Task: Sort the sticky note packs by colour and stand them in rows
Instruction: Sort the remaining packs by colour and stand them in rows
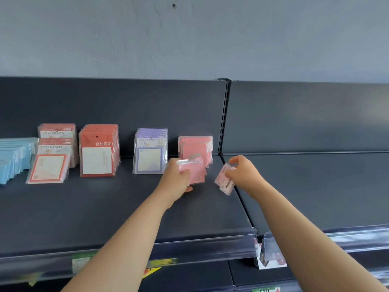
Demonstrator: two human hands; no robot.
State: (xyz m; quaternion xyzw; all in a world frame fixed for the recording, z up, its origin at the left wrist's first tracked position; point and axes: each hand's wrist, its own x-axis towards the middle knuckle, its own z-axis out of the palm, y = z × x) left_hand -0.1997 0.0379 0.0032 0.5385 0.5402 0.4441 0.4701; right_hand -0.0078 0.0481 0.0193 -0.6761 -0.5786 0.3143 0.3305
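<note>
Sticky note packs stand in rows on a dark shelf (105, 211): light blue packs (12, 159) at far left, orange-red University packs (52, 157), red packs (99, 150), purple packs (150, 151) and pink packs (196, 145) leaning on the back panel. My left hand (179, 179) grips a small stack of pink packs (194, 171) just in front of the pink row. My right hand (242, 171) pinches a single pink pack (225, 181), tilted, over the seam between the two shelf sections.
A slotted upright (224, 116) divides the back panel. The right shelf section (315, 186) is bare. A transparent price rail (189, 247) runs along the front edge, with labels and a lower shelf beneath. A grey wall rises above.
</note>
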